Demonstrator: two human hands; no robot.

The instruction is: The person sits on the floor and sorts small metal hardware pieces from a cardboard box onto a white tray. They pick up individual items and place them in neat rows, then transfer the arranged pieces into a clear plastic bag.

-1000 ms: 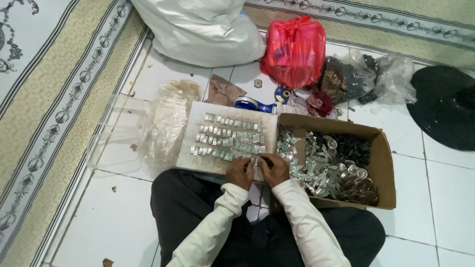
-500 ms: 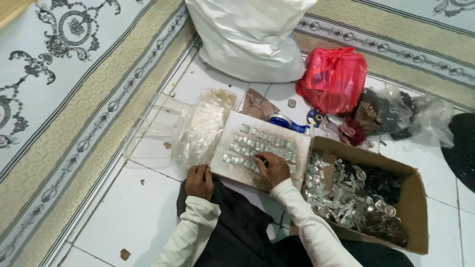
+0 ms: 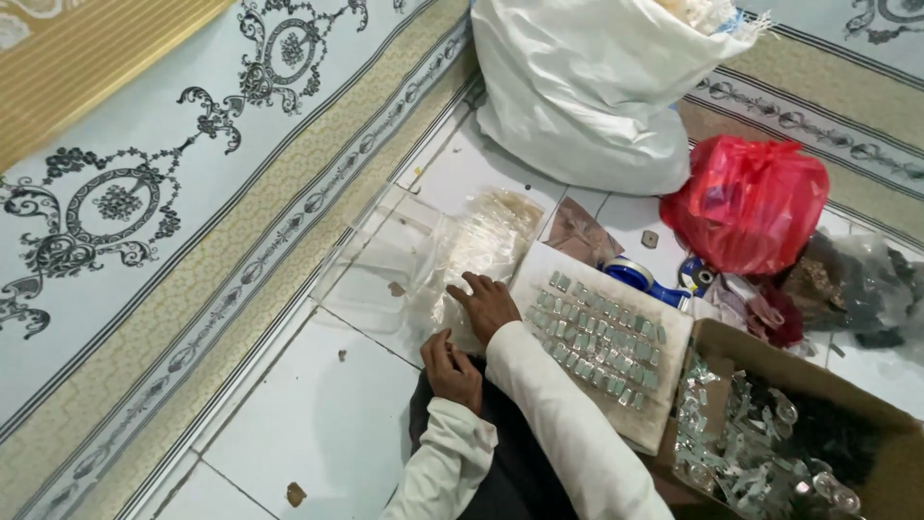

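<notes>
Clear plastic bags (image 3: 476, 246) | under right hand (image 3: 488, 303) fingertips, open | left hand (image 3: 450, 366) curled, empty

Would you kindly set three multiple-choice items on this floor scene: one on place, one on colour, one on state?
1. Where does the right hand rest?
A. on the clear plastic bags
B. in the cardboard box
C. on the white sack

2. What colour is the bag beside the white sack?
A. green
B. red
C. yellow

3. How do the small shiny pieces lie on the white board?
A. in one heap
B. stacked in a tower
C. spread in rows

Answers: 1 A, the fingers lie on the plastic; 2 B, it is plainly red; 3 C, they lie side by side in lines.
</notes>
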